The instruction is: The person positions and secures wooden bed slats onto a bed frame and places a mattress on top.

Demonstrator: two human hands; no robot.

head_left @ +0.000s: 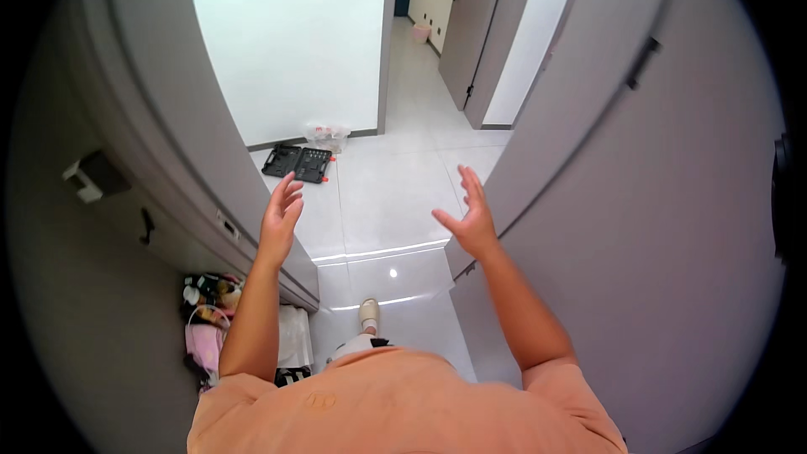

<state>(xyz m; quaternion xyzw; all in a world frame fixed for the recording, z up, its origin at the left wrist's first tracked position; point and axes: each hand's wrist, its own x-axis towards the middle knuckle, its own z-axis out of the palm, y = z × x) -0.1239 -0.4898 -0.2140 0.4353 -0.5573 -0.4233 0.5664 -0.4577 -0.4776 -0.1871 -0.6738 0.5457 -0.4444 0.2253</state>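
Both of my arms reach forward at a doorway, palms facing each other across a gap. My left hand (pixel 281 220) is raised with its fingers apart and holds nothing; it is nearest the left side of the door frame (pixel 220 176). My right hand (pixel 472 217) is likewise spread, thumb pointing inward, with nothing in it, close to the edge of the grey door (pixel 605 227). Beyond my left hand, a black tool case (pixel 296 163) lies unfolded on the floor, with small parts in its right half.
A clear plastic bag (pixel 326 136) rests behind the case against the white wall (pixel 290 42). Bags and clothes, including a pink bag (pixel 204 343), are piled at my left. A corridor leads ahead past another grey door (pixel 471 25) to a pink bin (pixel 421 33).
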